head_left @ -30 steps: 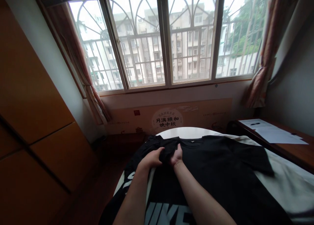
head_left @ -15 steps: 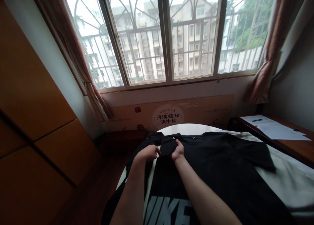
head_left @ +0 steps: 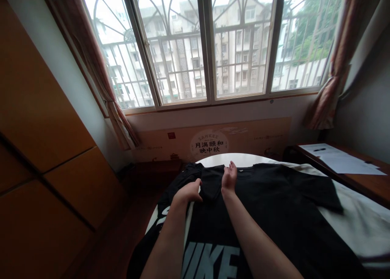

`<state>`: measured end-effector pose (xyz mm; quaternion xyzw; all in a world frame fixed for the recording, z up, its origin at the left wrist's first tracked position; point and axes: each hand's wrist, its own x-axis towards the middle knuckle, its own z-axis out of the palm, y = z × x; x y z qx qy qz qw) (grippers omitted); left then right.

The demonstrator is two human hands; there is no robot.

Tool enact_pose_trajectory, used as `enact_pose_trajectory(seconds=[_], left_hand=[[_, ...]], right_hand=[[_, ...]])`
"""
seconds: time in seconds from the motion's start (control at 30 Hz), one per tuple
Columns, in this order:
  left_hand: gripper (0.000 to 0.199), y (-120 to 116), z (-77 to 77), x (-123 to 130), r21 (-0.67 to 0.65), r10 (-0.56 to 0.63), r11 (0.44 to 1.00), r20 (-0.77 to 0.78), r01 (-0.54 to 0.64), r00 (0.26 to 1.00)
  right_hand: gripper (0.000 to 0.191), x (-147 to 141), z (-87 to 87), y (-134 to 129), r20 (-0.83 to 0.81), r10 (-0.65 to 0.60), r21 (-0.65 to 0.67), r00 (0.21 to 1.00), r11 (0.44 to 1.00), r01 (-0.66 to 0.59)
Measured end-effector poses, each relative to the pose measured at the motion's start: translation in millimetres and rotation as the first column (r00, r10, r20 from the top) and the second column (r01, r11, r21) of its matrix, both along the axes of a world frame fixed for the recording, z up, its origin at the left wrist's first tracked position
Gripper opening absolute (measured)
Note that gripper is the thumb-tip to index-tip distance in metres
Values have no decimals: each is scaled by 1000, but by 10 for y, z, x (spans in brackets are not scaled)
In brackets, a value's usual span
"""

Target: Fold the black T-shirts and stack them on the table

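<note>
Round white table (head_left: 234,159), far rim bare; black T-shirt (head_left: 268,214) (pale lettering near the viewer) spread flat over it; pale cloth (head_left: 359,226) beneath, at right.

A T-shirt (head_left: 274,214) lies spread on a round table (head_left: 234,159). Both hands rest on its folded sleeve at ten o'clock: left hand (head_left: 188,193) just left of right hand (head_left: 229,177). Window (head_left: 207,47) at twelve o'clock; desk (head_left: 350,169) at two.

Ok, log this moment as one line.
left hand: gripping folded sleeve | right hand: open, flat on black T-shirt | shirt spread on white table
</note>
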<state>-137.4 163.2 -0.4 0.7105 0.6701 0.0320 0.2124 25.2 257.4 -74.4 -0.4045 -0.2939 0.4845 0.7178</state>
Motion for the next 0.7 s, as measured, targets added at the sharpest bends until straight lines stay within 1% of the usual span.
enact_pose_trajectory(seconds=[0.07,0.13,0.2,0.3,0.4,0.5,0.6,0.7], left_hand=[[68,-2,-25,42,22,-10,1000,-25,10,1000],[59,2,-30,62,51,-18,998,-47,21,999],[53,10,-19,66,86,-32,996,-61,37,998],[44,26,6,68,130,-63,989,-71,72,996],[36,41,10,76,114,-93,988,-74,101,993],[40,45,0,71,41,-101,994,-64,104,993],[47,34,22,36,-29,-102,994,-46,101,994],[47,21,82,-9,-39,-97,995,-32,96,995]], right_hand=[[60,-41,-11,0,82,39,50,996,998,-43],[53,-105,-61,7,162,101,66,982,991,-113],[48,-167,-144,21,236,163,47,958,983,-179],[44,-221,-280,52,325,232,-14,917,970,-241],[44,-234,-370,86,383,272,-51,883,961,-274],[46,-235,-404,110,422,279,-56,863,958,-283],[47,-222,-407,117,449,255,-36,856,963,-268],[47,-182,-389,122,465,201,-5,862,974,-224]])
